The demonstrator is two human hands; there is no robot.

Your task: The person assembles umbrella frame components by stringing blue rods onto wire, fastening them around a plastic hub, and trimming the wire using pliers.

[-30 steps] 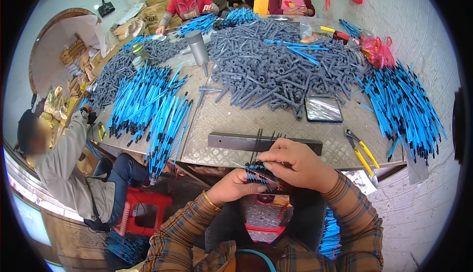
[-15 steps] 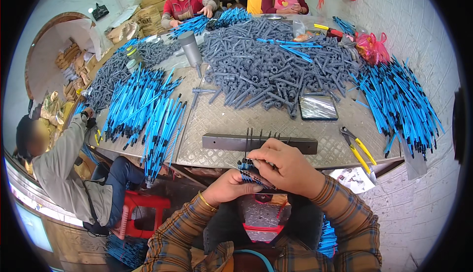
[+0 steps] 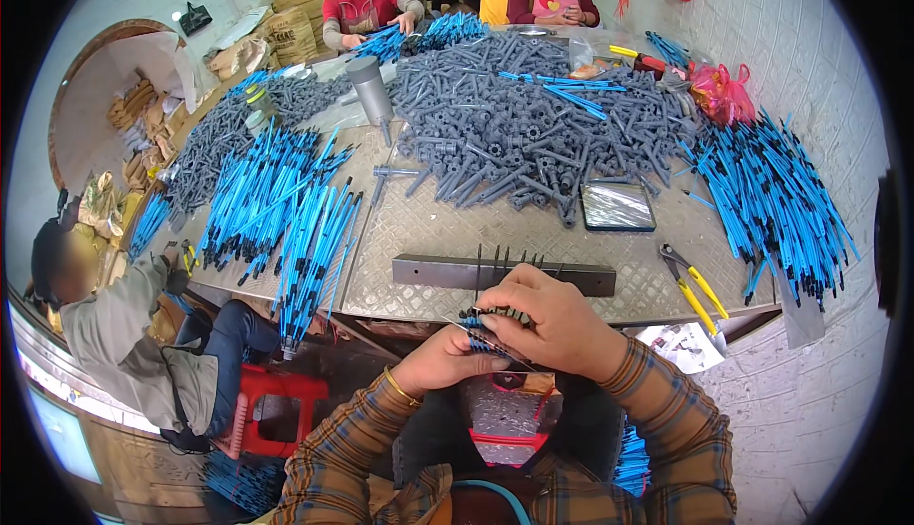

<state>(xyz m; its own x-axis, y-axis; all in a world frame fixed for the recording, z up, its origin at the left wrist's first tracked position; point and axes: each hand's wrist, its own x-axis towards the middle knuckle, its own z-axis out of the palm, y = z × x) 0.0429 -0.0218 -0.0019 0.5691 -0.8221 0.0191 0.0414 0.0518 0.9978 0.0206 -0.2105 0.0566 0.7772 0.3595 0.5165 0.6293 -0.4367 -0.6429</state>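
Observation:
Just off the table's near edge, my left hand is closed around a small bundle of thin blue-and-black rods, with fine pale tips sticking out. My right hand meets it from the right, thumb and bent fingers pinched at the bundle's upper end; a dark ribbed piece shows under the fingers. What exactly the right fingertips grip is partly hidden. Behind my hands lies a dark metal bar with several thin upright pins along it.
Grey plastic tubes form a large heap mid-table. Blue rods with black ends lie in piles at left and right. Yellow-handled pliers, a phone-like dark slab and a grey cylinder lie around. A co-worker sits left; others sit opposite.
My hands stay together at the bundle, with more of the dark ribbed piece showing under my right fingers. The left co-worker's arm has drawn back toward the near table edge.

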